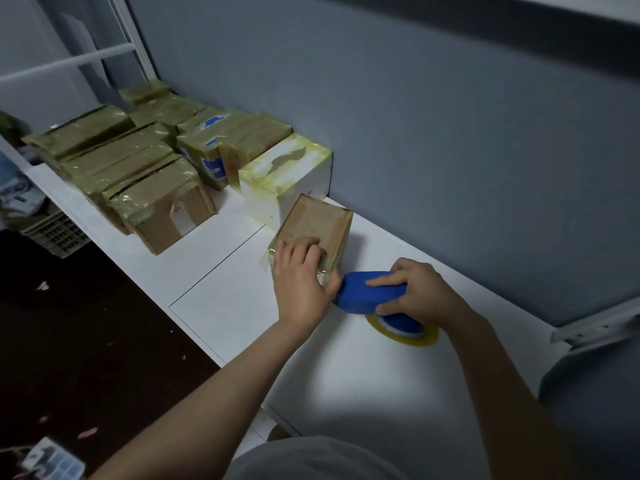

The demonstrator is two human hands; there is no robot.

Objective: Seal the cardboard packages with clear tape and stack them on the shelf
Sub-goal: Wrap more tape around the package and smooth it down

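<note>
The left hand clamps the near end of the cardboard package on the white bench. Just beside it, the right hand has its grip closed round the blue tape dispenser.

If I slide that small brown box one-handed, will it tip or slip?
The box lies flat, so tipping seems unlikely. Its glossy tape may slide easily on the smooth white surface. Edges look square, so probably stiff.
</note>
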